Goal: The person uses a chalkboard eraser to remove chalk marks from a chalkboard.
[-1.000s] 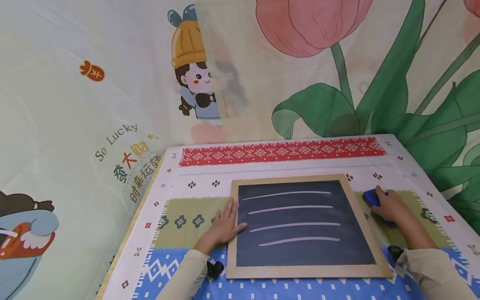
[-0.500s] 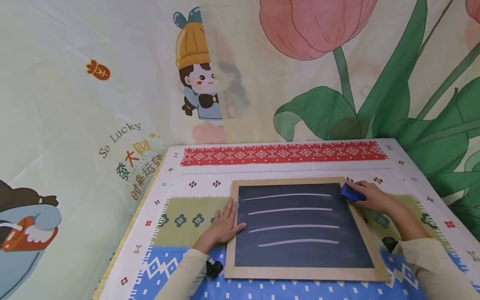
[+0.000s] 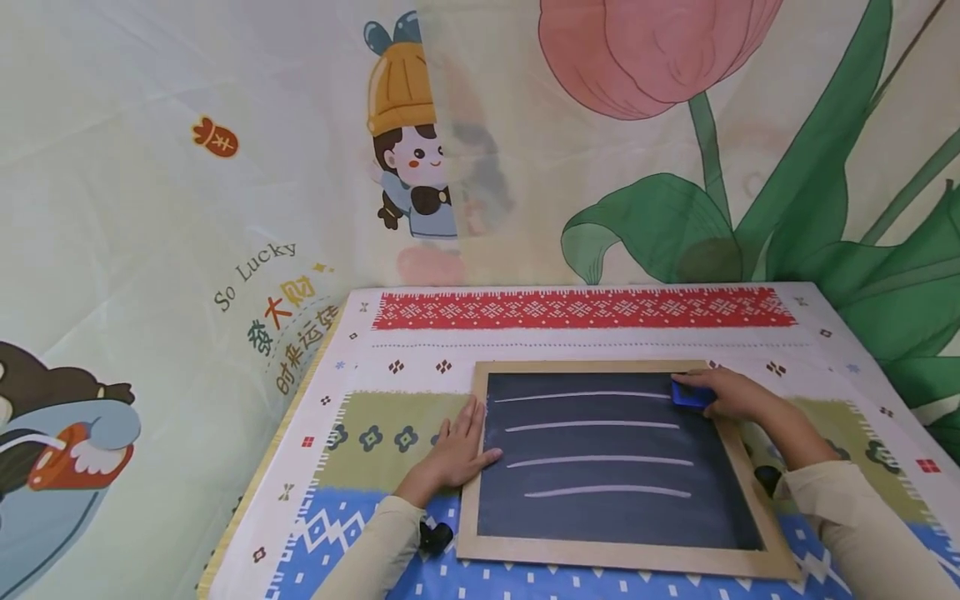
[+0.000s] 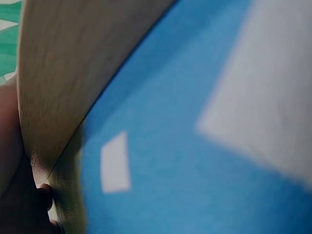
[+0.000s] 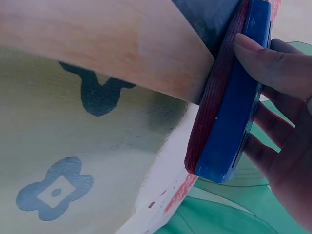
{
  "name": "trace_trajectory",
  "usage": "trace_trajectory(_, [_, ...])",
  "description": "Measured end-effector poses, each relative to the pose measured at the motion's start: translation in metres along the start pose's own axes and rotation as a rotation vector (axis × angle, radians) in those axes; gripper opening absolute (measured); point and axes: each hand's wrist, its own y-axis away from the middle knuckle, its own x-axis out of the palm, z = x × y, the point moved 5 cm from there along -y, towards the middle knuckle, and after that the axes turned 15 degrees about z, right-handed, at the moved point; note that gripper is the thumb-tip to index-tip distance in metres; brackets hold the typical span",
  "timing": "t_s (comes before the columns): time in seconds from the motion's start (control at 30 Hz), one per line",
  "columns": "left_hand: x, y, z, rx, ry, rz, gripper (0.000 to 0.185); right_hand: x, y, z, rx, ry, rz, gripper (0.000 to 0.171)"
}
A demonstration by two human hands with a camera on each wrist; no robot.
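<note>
Right hand (image 3: pixel 738 397) grips blue eraser (image 3: pixel 692 393), now moved from tablecloth onto chalkboard (image 3: pixel 611 462) top-right corner; wiping looks imminent. Left hand (image 3: pixel 452 451), fingers flat, steadies frame.

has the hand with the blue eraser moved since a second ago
Yes. The right hand carried the eraser leftward from the tablecloth beside the chalkboard, over the frame's right edge, to the board's top right corner by the top chalk line.

The black chalkboard (image 3: pixel 600 454) has a tan wooden frame and four white lines, the eraser (image 3: pixel 691 394) is blue with dark red felt, and the tablecloth (image 3: pixel 585 310) shows red, olive and blue patterned bands.
</note>
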Motion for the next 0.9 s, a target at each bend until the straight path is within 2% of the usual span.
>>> trace_trajectory(0.23, [0.002, 0.003, -0.001, 0.013, 0.009, -0.012, 0.085, 0.001, -0.007, 0.004, -0.034, -0.010, 0.012, 0.062])
trace_trajectory(0.47, [0.000, 0.005, -0.004, 0.016, 0.024, -0.017, 0.085, 0.000, -0.018, 0.023, -0.117, -0.003, -0.036, 0.062])
trace_trajectory(0.73, [-0.001, 0.004, -0.004, 0.009, 0.005, -0.011, 0.086, -0.003, -0.038, 0.046, -0.129, 0.006, 0.005, 0.062])
trace_trajectory(0.9, [-0.002, 0.004, -0.004, 0.014, 0.003, -0.012, 0.086, -0.004, -0.044, 0.051, -0.137, 0.021, -0.004, 0.063])
